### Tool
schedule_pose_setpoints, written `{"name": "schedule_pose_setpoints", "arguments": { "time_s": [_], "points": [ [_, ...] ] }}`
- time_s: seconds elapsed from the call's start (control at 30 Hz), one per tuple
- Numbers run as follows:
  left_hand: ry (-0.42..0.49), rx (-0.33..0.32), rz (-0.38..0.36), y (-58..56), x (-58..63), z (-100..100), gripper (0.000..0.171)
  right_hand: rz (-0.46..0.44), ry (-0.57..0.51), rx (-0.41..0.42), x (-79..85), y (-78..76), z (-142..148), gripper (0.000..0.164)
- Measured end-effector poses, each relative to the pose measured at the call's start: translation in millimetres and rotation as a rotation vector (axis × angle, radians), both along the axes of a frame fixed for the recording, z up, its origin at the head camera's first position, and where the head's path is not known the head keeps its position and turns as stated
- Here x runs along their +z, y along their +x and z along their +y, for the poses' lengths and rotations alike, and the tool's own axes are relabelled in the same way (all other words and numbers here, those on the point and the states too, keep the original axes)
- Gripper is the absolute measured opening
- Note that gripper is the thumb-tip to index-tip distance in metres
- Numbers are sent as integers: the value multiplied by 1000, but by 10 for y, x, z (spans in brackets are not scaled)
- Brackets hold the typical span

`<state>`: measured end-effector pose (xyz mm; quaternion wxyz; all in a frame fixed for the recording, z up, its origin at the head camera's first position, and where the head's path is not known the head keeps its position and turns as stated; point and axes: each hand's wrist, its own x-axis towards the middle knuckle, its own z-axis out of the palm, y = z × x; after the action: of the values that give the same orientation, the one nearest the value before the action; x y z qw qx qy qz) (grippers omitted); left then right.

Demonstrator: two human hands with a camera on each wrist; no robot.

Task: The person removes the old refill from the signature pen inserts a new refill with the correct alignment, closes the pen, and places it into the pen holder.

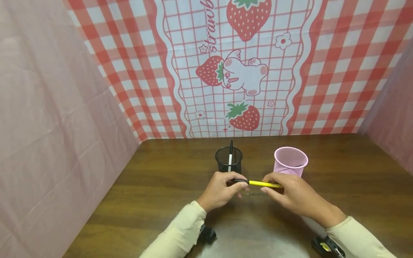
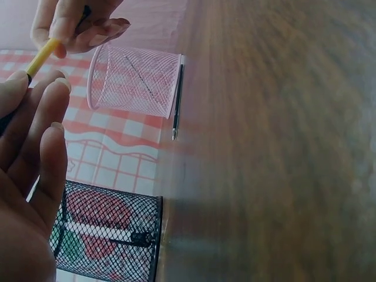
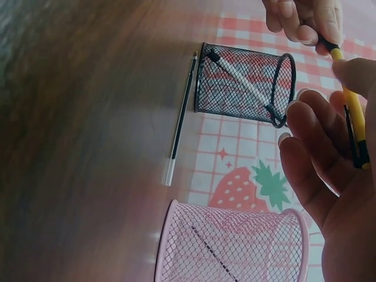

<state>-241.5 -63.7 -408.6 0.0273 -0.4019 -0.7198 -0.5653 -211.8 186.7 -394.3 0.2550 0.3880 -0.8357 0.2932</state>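
A yellow ballpoint pen with a black section is held level between both hands above the table. My left hand pinches its black end between thumb and fingers. Around the yellow barrel, my right hand has its thumb and fingers; the right wrist view shows the pen's black clip near that palm. Below the hands, a thin pen refill, dark with a clear end, lies on the table between two mesh cups. Part of the pen is hidden by the fingers.
Behind the left hand stands a black mesh cup with a white-and-black pen inside. The pink mesh cup, behind the right hand, contains a thin dark stick. A checkered strawberry cloth hangs at the table's back edge.
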Motion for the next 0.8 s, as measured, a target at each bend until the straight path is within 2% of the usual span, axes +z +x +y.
{"name": "schedule_pose_setpoints", "arguments": {
  "time_s": [0.13, 0.33, 0.47, 0.53, 0.7, 0.8],
  "points": [
    [1, 7, 2, 11, 28, 0, 10, 15, 8, -15, 13, -9, -13, 33],
    [9, -16, -46, -8, 8, 11, 12, 61, 3, 1, 7, -26, 4, 33],
    [8, -3, -60, 79, 131, 22, 10, 82, -13, 36, -3, -36, 21, 31],
    [5, -1, -52, 80, 141, 28, 9, 89, -17, 48, -6, -39, 25, 31],
    [15, -25, -13, -33, -5, 26, 11, 88, -5, 56, -6, -37, 31, 33],
    [12, -27, -3, -44, -23, 22, 11, 71, 9, 49, -4, -32, 32, 31]
  ]
}}
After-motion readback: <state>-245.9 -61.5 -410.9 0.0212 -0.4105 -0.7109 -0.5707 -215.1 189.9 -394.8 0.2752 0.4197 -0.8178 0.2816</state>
